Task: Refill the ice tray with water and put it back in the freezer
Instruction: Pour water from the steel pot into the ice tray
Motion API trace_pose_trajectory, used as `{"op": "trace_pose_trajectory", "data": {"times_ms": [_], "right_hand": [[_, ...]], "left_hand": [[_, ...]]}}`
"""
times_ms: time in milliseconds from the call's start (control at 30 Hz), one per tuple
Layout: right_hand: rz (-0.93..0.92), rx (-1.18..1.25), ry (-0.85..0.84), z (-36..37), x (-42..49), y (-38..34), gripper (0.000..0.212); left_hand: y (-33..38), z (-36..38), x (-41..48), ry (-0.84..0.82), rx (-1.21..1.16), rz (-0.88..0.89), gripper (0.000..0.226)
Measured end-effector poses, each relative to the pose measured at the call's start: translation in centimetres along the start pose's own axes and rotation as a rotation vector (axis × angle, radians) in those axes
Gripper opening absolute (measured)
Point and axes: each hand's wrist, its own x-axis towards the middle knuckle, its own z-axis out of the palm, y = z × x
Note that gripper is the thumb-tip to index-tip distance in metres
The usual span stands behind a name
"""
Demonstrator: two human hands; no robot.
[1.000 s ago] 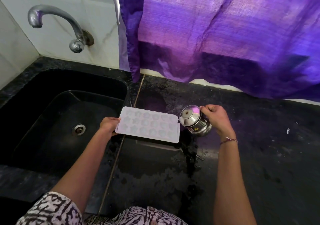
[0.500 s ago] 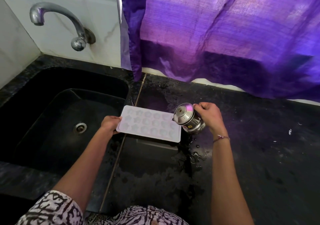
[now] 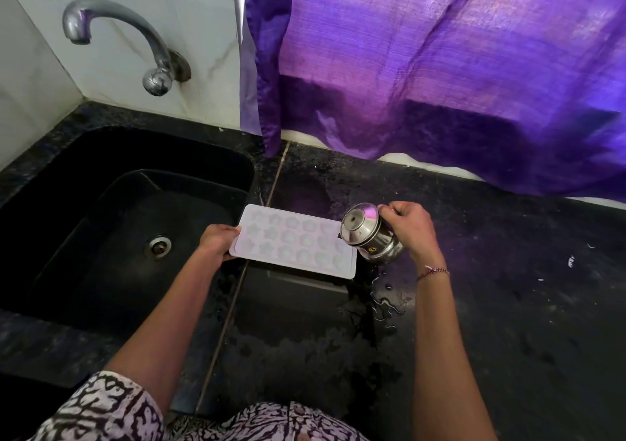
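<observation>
If tipped too fast, could splash past the little cups and run off. Ice tray [image 3: 294, 242]: held flat, up off the counter, just right of the sink [image 3: 101, 156], with its left end over the sink's right rim. Pinched at that short left end by the left hand [image 3: 216, 239], thumb on top and fingers under. Gripped at one end only, so could sag or tilt once heavy with water, then spill. Looks soft and bendy. Pale white, a flat rectangle with round corners and rows of small star and flower cups. Full or empty, cannot tell.

Next, a bit further right of the sink: steel pot [image 3: 367, 234], leaned over, its round end turned toward the tray's right end. Wrapped by the right hand [image 3: 411, 228], fingers curled tight round its side. Shiny, smooth and round, maybe slippery when wet. Could slide in the grip or bump the tray.

Below both, right of the sink: black speckled counter [image 3: 508, 305], hard, already wet, with a small puddle [image 3: 386, 301]. Could get wetter and drip off the front edge.

Behind the sink: curved grey metal tap [image 3: 111, 23] on white tiles. Further back and right of the sink: thin purple curtain [image 3: 440, 67], wrinkly, hanging down to the counter.
</observation>
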Motion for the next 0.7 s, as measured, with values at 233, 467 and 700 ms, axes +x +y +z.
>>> {"op": "trace_pose_trajectory", "data": {"times_ms": [233,467,700], "right_hand": [[-0.006,0.056,0.001,0.1,0.1,-0.2,0.043],[-0.042,0.136,0.005,0.9,0.1,-1.6,0.045],[-0.062,0.088,0.004,2.6,-0.1,-2.7,0.043]], "left_hand": [[-0.2,0.1,0.3,-0.010,-0.007,0.005,0.021],[-0.6,-0.2,1.2,-0.011,-0.041,-0.002,0.019],[-0.9,-0.1,1.5,-0.028,-0.066,0.004,0.019]]}}
